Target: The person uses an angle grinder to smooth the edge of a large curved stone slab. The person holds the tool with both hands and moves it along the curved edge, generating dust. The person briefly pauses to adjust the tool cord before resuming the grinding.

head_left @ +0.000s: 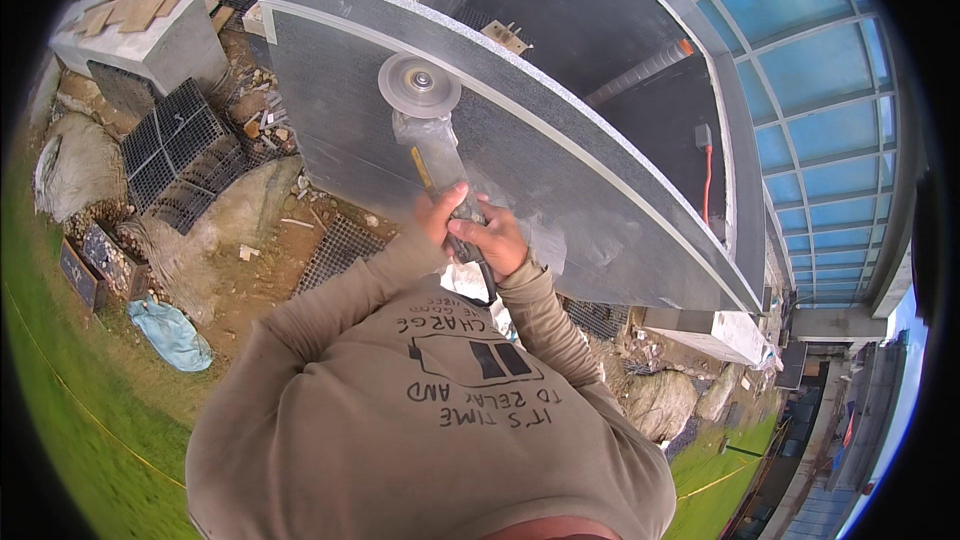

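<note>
Clamping the fingers of left hand [438, 214] and right hand [497, 241] round the angle grinder [437, 152], over the dark panel's [335, 115] left part, should steady its disc [408, 98] near the pale strip [330, 18].

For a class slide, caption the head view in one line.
Left grip and right grip on a dusty grinder, its round blade at a grey panel.

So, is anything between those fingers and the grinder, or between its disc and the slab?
Nothing visible: left fingers and right fingers grip the grinder, and no object shows between its disc and the grey slab.
</note>
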A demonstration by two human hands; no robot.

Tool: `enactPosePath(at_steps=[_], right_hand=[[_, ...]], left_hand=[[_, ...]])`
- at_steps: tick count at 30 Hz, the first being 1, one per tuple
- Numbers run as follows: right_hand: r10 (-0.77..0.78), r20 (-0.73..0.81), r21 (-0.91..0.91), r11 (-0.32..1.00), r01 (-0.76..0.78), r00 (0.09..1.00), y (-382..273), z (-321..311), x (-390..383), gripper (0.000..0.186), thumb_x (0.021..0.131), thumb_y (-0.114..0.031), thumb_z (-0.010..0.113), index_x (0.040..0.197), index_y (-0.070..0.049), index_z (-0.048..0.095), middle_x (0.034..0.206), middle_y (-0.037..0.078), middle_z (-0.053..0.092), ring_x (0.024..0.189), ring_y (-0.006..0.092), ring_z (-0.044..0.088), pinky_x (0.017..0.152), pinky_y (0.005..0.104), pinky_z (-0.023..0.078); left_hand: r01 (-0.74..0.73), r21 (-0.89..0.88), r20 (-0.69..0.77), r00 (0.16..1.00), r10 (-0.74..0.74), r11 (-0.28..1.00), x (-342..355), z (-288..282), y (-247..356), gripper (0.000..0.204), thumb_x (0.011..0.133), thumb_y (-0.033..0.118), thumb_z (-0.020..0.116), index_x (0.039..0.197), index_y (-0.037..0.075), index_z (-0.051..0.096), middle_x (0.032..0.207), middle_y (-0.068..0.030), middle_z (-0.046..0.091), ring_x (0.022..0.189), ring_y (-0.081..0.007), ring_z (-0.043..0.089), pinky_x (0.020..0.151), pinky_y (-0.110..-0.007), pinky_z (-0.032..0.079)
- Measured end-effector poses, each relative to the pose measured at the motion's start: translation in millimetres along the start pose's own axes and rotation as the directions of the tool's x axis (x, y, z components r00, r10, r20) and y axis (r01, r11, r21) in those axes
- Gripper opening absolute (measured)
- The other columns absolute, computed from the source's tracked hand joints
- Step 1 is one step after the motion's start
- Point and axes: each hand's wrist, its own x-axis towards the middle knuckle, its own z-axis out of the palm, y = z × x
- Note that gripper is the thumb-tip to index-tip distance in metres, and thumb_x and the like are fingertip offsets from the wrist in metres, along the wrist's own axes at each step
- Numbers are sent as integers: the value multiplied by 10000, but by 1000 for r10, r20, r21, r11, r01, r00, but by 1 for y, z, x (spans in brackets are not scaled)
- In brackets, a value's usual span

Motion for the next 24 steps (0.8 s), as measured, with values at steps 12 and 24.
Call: enactPosePath(at_steps=[12,24], right_hand=[[125,269,-135,987,-91,955,37,93,41,528,754,-231,780,1099,120,591,858,143,684,778,171,690,701,280,546],[39,-132,-145,988,-58,990,99,182,19,566,674,-317,749,1064,61,591,882,198,672,861,301,681,787,337,533]], left_hand=[[-313,95,-185,927,326,945,-56,-142,-27,619,913,529,469,1293,42,511,1117,-116,606,930,-229,610,697,-355,480],[-227,93,-273,931,244,969,-111,-165,2,595,901,494,505,1297,51,479,1147,-120,592,1031,-273,593,843,-435,439]])
